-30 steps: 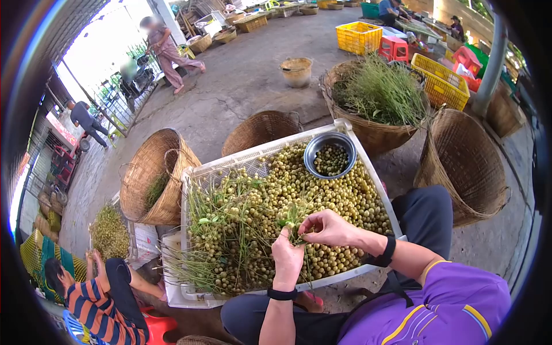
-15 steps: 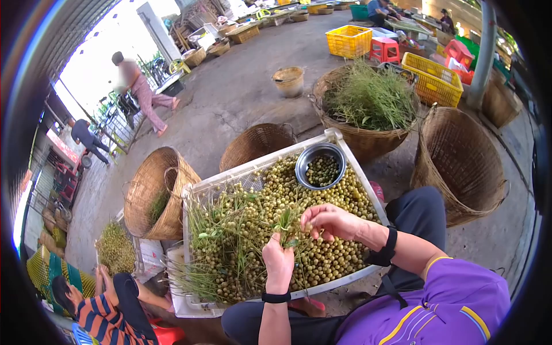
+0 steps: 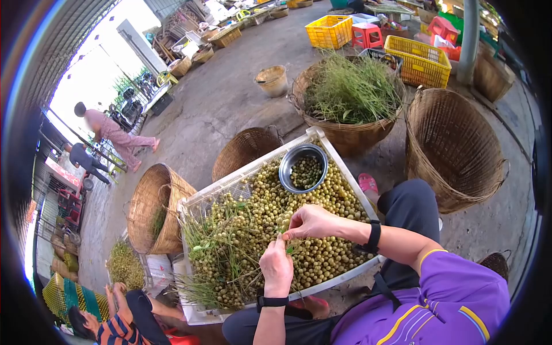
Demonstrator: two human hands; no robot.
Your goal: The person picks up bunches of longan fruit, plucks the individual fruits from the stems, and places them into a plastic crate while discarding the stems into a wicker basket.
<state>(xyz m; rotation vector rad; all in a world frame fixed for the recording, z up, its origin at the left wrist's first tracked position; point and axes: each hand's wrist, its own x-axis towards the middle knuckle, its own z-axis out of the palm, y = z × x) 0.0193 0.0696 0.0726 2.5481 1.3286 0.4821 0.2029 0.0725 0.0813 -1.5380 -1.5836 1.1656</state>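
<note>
My left hand [image 3: 277, 269] is closed in a pinch around a leafy sprig of fruit [image 3: 284, 222], above a shallow white plastic crate [image 3: 339, 150]. Against that sprig, the thumb and fingers of my right hand [image 3: 315, 222] press together near the left fingertips, partly hiding what they grip. Small round yellow-brown fruits [image 3: 330, 259], like longans, fill much of the crate. Stemmed bunches [image 3: 221, 253] lie tangled on its left side. A metal bowl [image 3: 286, 177] with smaller, darker fruits rests on the loose ones at the far corner.
Wicker baskets [image 3: 460, 155] stand around the crate, one heaped with green stems [image 3: 353, 92]. Yellow crates [image 3: 417, 60] and a red stool [image 3: 367, 35] are farther back. A person in a striped shirt [image 3: 118, 330] sits at lower left by another fruit pile [image 3: 125, 265]. Two people [image 3: 112, 129] are at far left.
My hands have drawn closer together, and the right hand has shifted left to the sprig. The view has turned slightly. The person in pink patterned clothes has moved left.
</note>
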